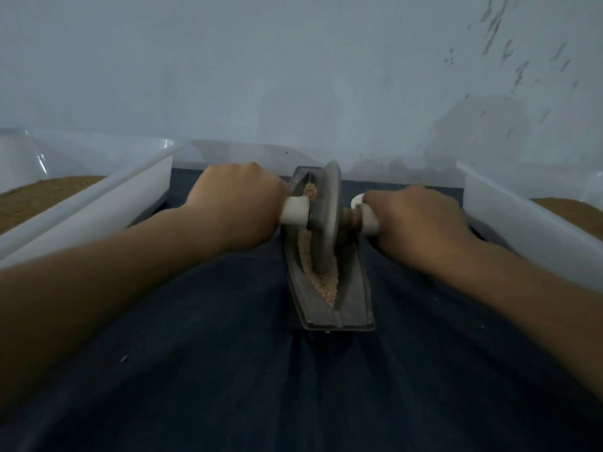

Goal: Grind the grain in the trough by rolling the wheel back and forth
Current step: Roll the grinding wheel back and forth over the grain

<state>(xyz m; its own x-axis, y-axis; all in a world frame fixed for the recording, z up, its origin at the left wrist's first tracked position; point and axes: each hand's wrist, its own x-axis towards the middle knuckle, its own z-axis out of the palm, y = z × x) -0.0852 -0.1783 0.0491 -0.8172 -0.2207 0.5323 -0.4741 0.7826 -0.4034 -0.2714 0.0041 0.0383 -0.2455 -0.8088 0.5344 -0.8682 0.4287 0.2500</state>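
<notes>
Head view: a dark metal trough [354, 288], long and boat-shaped, lies on a dark blue cloth [212, 370], running from the middle of the cloth to its far edge, where the cloth meets a pale wall [293, 76]. A grey metal wheel [328, 207] stands upright on its rim in the trough's groove, in the far half of the trough. Pale crushed grain [326, 285] fills the groove on the near side of the wheel, and a little more shows past the wheel at the far end.

An axle runs through the wheel with a white handle at each end. The left hand [235, 203] is curled round the left handle [293, 214], knuckles up, so that only the handle's inner end shows. The right hand [421, 223] grips the right handle [367, 220] the same way. Both bare forearms reach in from the near corners of the frame.

A white tub [98, 203] sits along the cloth's left edge and a second white tub [522, 223] along its right edge. Each holds a brown granular mass, seen at the left [42, 197] and at the right [567, 216]. Dark flecks mark the wall at its upper right.
</notes>
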